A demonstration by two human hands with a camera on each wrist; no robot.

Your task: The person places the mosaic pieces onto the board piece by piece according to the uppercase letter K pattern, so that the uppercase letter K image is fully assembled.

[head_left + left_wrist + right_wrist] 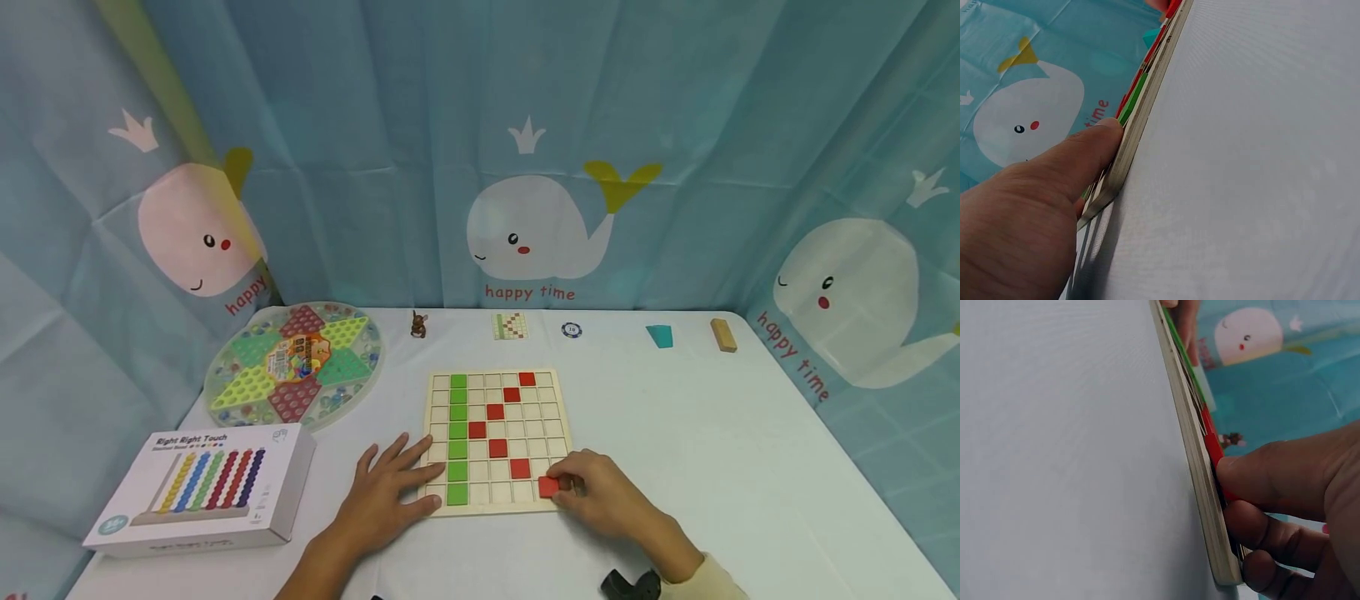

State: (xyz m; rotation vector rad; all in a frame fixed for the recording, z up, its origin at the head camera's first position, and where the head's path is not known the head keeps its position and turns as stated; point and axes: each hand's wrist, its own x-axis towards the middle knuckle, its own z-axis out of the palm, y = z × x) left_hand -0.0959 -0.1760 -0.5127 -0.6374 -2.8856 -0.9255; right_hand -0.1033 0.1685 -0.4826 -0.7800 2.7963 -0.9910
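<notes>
A wooden grid board point(480, 508) lies flat on the table. Green square tiles point(457, 430) fill one of its columns near the left side, and several red square tiles point(496, 412) form a sideways V. My left hand point(386, 496) rests on the board's left edge with fingers spread; the left wrist view shows its thumb point(1079, 156) lying on the rim. At the lower right corner my right hand point(600, 492) pinches a red tile point(548, 487) between thumb and fingers, and the tile sits over a corner cell. In the right wrist view, fingertips point(1241, 472) are right at the board's edge.
On the left lie a round Chinese checkers board point(360, 400) and a white game box point(202, 492). Along the back edge stand a small brown figurine point(418, 325), a pattern card point(510, 327), a poker chip point(572, 330), a teal piece point(661, 336) and a wooden block point(723, 335).
</notes>
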